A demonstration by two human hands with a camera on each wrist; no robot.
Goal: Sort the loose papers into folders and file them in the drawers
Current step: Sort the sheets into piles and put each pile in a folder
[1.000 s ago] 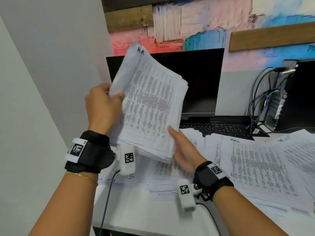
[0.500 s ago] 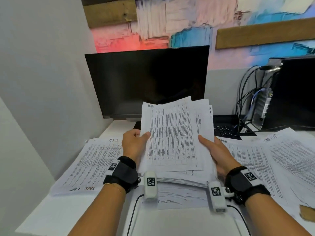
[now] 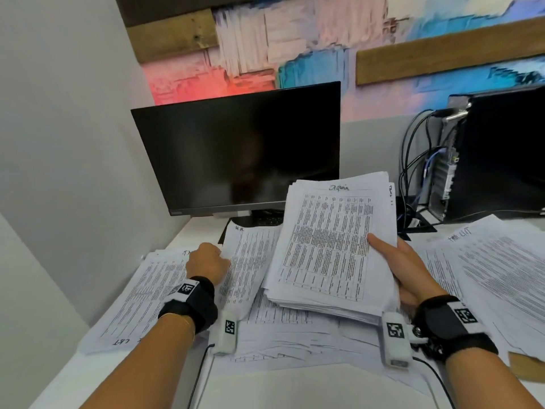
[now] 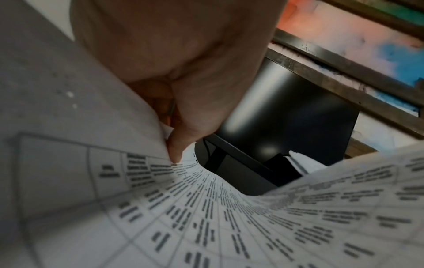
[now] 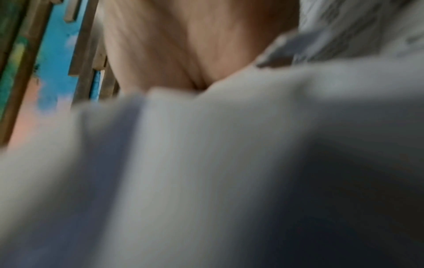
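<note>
Head view, right hand (image 3: 404, 270) holding paper stack (image 3: 330, 249), left hand (image 3: 208, 264) pinching sheet (image 3: 250, 261)

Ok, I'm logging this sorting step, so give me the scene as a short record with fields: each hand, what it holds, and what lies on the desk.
left hand: pinches the H.R. sheet by its left edge
right hand: holds the thick stack, thumb on top
stack heading: handwritten, not legible
desk: more printed papers spread on both sides
behind: dark monitor, computer tower
folders, drawers: not in view
</note>
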